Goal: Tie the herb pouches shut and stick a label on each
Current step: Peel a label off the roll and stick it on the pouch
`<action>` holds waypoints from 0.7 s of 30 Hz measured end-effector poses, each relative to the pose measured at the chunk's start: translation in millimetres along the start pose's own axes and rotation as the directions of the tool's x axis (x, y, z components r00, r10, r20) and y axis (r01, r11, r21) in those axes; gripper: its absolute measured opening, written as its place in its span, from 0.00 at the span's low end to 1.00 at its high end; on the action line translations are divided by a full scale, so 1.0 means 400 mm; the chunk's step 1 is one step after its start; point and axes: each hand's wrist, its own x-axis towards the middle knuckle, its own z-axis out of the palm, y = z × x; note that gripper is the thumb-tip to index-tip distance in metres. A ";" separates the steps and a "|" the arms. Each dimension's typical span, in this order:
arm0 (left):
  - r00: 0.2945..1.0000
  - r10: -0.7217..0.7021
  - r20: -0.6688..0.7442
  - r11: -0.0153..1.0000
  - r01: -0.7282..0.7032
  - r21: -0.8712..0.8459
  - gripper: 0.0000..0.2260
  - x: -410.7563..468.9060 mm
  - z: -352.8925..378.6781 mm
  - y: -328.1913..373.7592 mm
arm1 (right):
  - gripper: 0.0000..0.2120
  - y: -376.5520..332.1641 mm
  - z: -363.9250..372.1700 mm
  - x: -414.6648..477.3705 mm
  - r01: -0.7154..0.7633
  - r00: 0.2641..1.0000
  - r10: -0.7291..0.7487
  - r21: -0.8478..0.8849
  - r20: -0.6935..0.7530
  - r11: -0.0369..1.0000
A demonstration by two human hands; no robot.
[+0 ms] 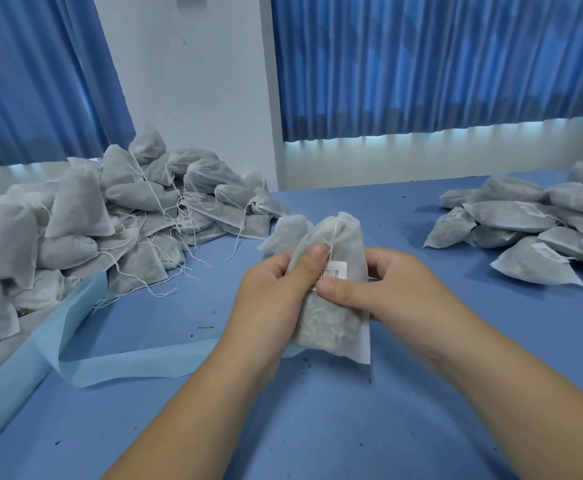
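The pouch (331, 299) is gripped by the left hand (276, 289) and right hand (390, 289), thumbs pressed beside its barcode label (335, 270).

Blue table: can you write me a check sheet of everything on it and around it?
Surface: blue table, flat, speckled with crumbs.
Job's things: held pouch, neck gathered with string, barcode label on its front; left pile of pouches with loose strings, no labels seen; right pile of pouches, several labelled; lone pouch behind the held one.
Clutter: light blue sheet curling at the left; herb crumbs.
Hands: left hand and right hand both grip the held pouch, thumbs on its front by the label.
Cables: nothing seen.
Surroundings: blue curtains, white wall.
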 end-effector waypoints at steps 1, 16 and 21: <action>1.000 0.006 -0.007 1.000 -0.006 0.003 0.19 -0.001 0.002 0.000 | 0.10 -0.001 0.000 0.000 -0.009 1.000 0.009 0.040 0.013 0.999; 0.993 -0.001 0.119 1.000 0.000 0.001 0.13 -0.003 0.016 -0.006 | 0.19 0.008 0.008 0.014 -0.024 0.962 0.000 -0.086 -0.272 0.996; 0.992 0.027 -0.122 1.000 -0.026 0.003 0.12 0.009 0.044 -0.001 | 0.15 0.002 0.003 -0.002 -0.098 0.993 0.096 -0.019 -0.073 0.995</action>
